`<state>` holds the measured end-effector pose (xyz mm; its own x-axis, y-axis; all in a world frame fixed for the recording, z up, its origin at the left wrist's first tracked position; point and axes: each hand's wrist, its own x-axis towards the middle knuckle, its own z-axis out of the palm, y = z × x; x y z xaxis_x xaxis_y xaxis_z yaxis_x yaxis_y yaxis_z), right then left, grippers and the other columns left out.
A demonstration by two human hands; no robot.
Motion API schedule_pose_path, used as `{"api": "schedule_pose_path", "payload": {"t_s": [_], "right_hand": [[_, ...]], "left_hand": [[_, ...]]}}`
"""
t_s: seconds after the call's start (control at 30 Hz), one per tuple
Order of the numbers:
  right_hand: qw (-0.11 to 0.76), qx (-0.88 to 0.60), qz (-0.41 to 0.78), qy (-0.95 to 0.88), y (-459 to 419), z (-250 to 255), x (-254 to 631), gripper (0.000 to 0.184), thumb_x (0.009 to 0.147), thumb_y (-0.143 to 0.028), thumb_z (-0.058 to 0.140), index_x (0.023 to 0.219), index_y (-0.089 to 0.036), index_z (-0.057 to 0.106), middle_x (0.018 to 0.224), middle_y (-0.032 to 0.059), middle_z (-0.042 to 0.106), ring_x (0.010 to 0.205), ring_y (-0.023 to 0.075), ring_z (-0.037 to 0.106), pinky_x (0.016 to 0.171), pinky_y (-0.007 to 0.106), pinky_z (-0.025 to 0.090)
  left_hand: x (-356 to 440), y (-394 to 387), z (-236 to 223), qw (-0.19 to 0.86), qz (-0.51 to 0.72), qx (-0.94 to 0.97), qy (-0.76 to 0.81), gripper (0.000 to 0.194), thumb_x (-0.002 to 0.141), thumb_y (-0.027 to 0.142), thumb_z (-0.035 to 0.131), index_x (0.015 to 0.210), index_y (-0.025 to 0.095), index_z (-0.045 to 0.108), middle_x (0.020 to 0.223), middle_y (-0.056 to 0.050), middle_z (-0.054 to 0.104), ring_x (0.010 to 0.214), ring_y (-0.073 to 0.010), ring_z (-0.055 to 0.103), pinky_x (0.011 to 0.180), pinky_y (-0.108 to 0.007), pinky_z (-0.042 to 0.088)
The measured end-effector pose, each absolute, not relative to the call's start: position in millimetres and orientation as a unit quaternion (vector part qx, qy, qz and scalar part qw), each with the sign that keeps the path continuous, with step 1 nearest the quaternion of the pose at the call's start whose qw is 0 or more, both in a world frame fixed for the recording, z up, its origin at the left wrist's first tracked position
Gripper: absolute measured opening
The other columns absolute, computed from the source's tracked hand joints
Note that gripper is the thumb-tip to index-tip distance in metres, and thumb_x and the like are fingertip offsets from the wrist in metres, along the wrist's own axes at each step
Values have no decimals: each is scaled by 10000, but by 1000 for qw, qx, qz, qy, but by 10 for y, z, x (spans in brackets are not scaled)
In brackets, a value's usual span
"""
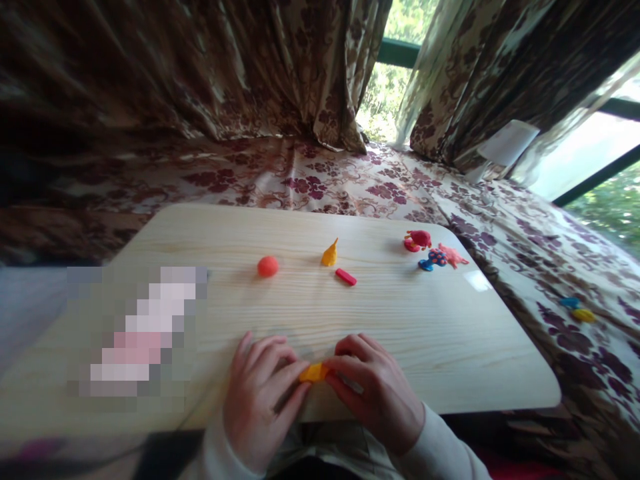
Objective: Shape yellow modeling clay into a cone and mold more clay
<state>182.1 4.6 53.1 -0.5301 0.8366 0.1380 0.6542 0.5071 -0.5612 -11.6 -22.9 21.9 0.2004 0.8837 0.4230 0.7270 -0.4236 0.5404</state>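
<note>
A small piece of yellow-orange modelling clay (314,373) is pinched between my two hands near the table's front edge. My left hand (263,390) grips its left end between thumb and forefinger. At the right end, the thumb and fingers of my right hand (377,387) close on the same piece. Farther up the table lie an orange-red clay ball (267,267), a pointed yellow clay shape (329,254) and a short red clay bar (346,277).
Clay figures stand at the far right of the wooden table (225,233): a red one (419,239), a blue one with dots (434,259) and a pink one (453,256). A pixelated patch covers the left side. Blue and yellow pieces (583,315) lie on flowered cloth.
</note>
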Motion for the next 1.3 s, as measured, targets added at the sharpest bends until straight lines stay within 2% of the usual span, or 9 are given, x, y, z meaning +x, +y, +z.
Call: {"api": "schedule_pose_path", "payload": {"t_s": [0.23, 0.37, 0.53, 0.73, 0.93, 1.1, 1.3], "right_hand": [[196, -440, 213, -850, 45, 523, 1847, 118, 840, -197, 616, 925, -244, 684, 841, 36, 601, 784, 174, 524, 699, 290, 429], [185, -445, 202, -853, 64, 544, 1869, 242, 807, -197, 649, 1042, -259, 658, 884, 34, 613, 811, 178, 531, 705, 292, 439], [182, -442, 203, -855, 58, 519, 1873, 141, 841, -197, 617, 948, -253, 688, 853, 42, 610, 794, 185, 510, 703, 310, 430], [179, -449, 220, -847, 67, 544, 1883, 237, 823, -216, 633, 1057, -250, 653, 910, 50, 625, 818, 199, 522, 716, 323, 442], [171, -453, 228, -845, 56, 568, 1846, 77, 844, -174, 599, 875, -216, 655, 885, 46, 616, 823, 194, 517, 728, 318, 430], [188, -450, 240, -839, 29, 523, 1830, 53, 843, -163, 606, 881, -199, 614, 899, 36, 628, 817, 184, 523, 734, 315, 412], [173, -445, 237, -846, 29, 535, 1828, 74, 835, -159, 616, 880, -217, 622, 864, 27, 619, 802, 187, 513, 715, 309, 396]], "left_hand": [[-118, -236, 197, 106, 355, 761, 532, 158, 820, 211, 564, 881, 282, 692, 836, -18, 643, 981, -235, 547, 1027, -514, 250], [-161, -244, 187, 96, 324, 778, 529, 180, 806, 224, 586, 957, 273, 670, 893, -27, 643, 1003, -241, 531, 1023, -511, 242], [-168, -244, 202, 91, 329, 782, 522, 152, 821, 195, 570, 895, 280, 672, 857, -22, 632, 983, -238, 531, 1003, -525, 251], [-173, -252, 169, 83, 327, 781, 525, 175, 796, 246, 607, 965, 256, 653, 896, -34, 635, 997, -249, 531, 1009, -515, 250], [-163, -255, 196, 83, 322, 780, 531, 140, 821, 188, 563, 909, 254, 650, 879, -26, 634, 988, -236, 539, 1011, -511, 251], [-101, -264, 241, 110, 349, 758, 540, 134, 813, 182, 563, 895, 245, 648, 891, -27, 650, 1003, -229, 539, 1036, -494, 243], [-42, -266, 229, 137, 387, 729, 548, 135, 819, 228, 564, 846, 268, 691, 810, -9, 657, 977, -224, 544, 1047, -495, 218]]}}
